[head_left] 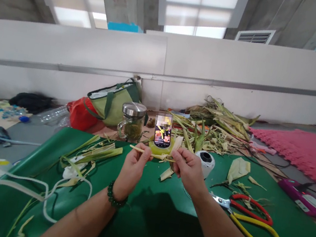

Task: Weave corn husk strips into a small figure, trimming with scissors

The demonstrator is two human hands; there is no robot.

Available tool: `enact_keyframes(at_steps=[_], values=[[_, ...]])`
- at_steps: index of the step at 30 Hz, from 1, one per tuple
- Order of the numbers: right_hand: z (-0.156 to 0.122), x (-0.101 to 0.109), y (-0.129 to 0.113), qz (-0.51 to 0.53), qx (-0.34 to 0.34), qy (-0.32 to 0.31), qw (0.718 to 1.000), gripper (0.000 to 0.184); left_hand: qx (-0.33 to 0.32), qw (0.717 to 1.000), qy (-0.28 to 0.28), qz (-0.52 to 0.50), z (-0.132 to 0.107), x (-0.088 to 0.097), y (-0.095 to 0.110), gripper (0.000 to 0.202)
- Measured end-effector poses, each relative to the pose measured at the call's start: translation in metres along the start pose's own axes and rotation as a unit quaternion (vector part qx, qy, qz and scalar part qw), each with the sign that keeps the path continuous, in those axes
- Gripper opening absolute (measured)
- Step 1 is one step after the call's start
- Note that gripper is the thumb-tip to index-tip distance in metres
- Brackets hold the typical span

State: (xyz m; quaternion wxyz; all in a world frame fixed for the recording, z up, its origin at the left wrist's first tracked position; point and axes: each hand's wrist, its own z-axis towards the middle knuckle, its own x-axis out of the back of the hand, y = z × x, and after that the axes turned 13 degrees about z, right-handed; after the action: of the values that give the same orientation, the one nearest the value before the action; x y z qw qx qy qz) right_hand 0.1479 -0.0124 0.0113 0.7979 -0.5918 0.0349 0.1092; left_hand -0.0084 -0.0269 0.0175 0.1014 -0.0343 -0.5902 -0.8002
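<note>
My left hand [135, 165] and my right hand [188, 167] are raised over the green mat [145, 213]. Both pinch a pale yellow strip of leaf [154, 155] stretched between them. More folded pieces of the strip hang down by my right hand's fingers. A dark bead bracelet sits on my left wrist. Just behind the strip a phone [162, 133] stands upright with its screen lit.
Scissors with red and yellow handles [250, 219] lie on the mat at right. A small white pot [205, 161] and a lidded glass jar [132, 122] stand behind my hands. Loose leaves [91, 154] lie left, a husk pile [213, 128] behind. White cord [13, 185] trails left.
</note>
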Motion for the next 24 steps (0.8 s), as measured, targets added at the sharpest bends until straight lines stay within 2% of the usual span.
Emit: enact_keyframes(at_steps=[3,6,8,11,13,16,18,21,24], values=[[0.002,0.0,0.002,0.03,-0.073,-0.064,0.995,0.035,-0.027,0.994,-0.1,0.028,-0.002,0.0,0.002,0.038],[0.001,-0.002,0.004,0.018,-0.092,-0.102,0.99,0.034,-0.011,0.988,-0.144,0.056,-0.003,-0.001,0.002,0.045],[-0.002,-0.004,0.005,-0.013,-0.072,-0.107,0.992,0.031,0.037,0.984,-0.166,0.052,-0.002,-0.003,0.001,0.049],[-0.007,-0.008,0.007,-0.09,0.021,-0.086,0.992,0.023,0.093,0.972,-0.209,0.048,0.0,-0.005,0.0,0.051],[-0.01,-0.008,0.009,-0.11,0.082,-0.063,0.989,0.016,0.104,0.974,-0.199,0.041,0.001,-0.005,0.0,0.052],[-0.011,-0.004,0.011,-0.093,0.133,-0.024,0.986,0.032,0.129,0.979,-0.158,0.007,0.002,-0.003,-0.001,0.054],[-0.01,-0.001,0.012,-0.1,0.144,-0.017,0.984,0.034,0.137,0.979,-0.15,-0.003,0.003,-0.002,-0.002,0.055],[-0.006,0.002,0.013,-0.106,0.108,-0.047,0.987,0.032,0.126,0.98,-0.156,-0.002,0.005,0.0,-0.001,0.058],[-0.001,0.004,0.012,-0.058,0.036,-0.068,0.995,0.028,0.112,0.974,-0.199,0.017,0.008,0.006,0.004,0.056]])
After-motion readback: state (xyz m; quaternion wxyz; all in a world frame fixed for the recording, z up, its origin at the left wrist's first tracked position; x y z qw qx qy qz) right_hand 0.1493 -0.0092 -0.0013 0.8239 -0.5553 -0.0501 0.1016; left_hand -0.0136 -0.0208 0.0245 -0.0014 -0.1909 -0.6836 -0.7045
